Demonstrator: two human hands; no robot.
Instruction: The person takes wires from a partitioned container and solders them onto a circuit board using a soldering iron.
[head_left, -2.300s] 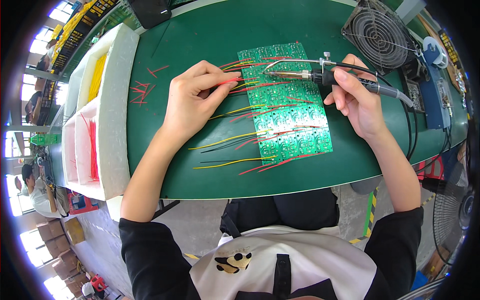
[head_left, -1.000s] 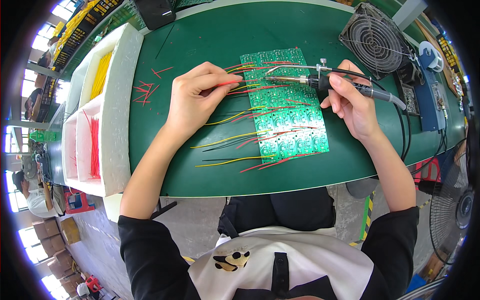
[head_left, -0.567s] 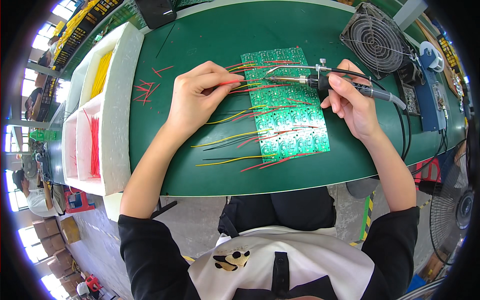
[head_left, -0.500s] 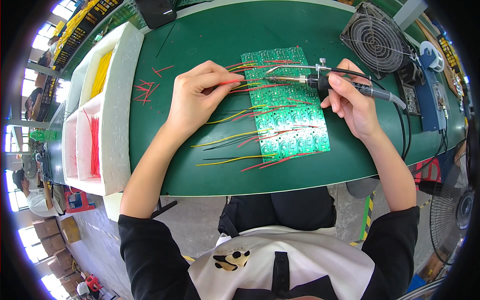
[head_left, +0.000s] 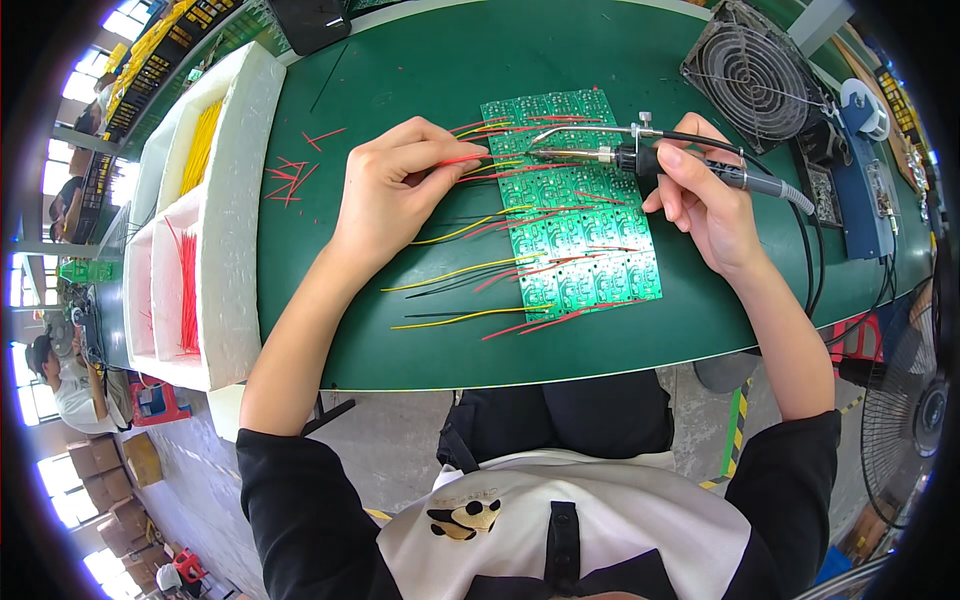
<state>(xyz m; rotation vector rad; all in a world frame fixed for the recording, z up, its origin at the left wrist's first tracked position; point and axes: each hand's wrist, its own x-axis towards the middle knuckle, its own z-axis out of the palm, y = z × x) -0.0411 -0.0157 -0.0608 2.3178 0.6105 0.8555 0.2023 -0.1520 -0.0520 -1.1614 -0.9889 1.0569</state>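
A green circuit board panel [head_left: 590, 225] lies on the table, with red, yellow and black wires along its rows and past its left edge. My left hand [head_left: 405, 185] pinches a red wire [head_left: 465, 160], whose far end reaches the board's upper left part. In my right hand [head_left: 705, 200] is a soldering iron [head_left: 640, 160], held like a pen with its tip pointing left. The tip is close to the red wire's end; whether they touch is too small to tell. A thin metal tube [head_left: 580, 129] with a black hose is clamped above the iron.
A white foam box [head_left: 240, 210] with yellow wires [head_left: 203, 145] and red wires [head_left: 189, 290] stands at left. Short red wire pieces [head_left: 292, 178] lie beside it. A fan unit [head_left: 750, 75] and blue box [head_left: 862, 190] stand at right; black cables [head_left: 808, 260] hang nearby.
Both hands stay almost in place, with the red wire and the iron still held. The board has shifted very slightly.
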